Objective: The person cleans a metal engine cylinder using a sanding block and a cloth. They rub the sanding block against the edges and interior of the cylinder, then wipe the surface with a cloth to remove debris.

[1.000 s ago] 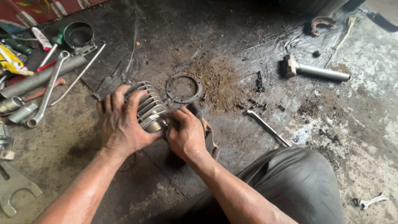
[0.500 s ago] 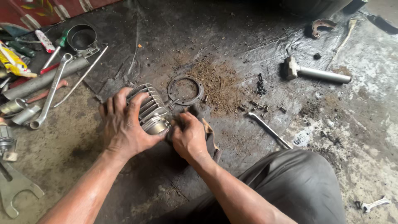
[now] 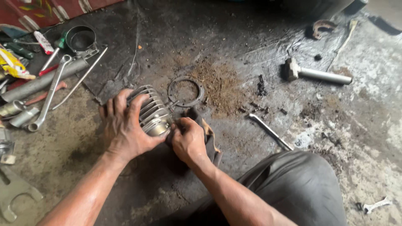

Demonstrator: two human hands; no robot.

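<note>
Soft, even daylight lit the scene, brighter toward the right edge, where the pale concrete floor (image 3: 368,109) looked washed out. The oily dark patch of floor near the top centre carried a dull sheen rather than hard glare. Shadows were faint and short, pooling under the left hand (image 3: 123,125) and right hand (image 3: 188,140). Focus held in the middle; the corners were slightly stretched and softer.
</note>
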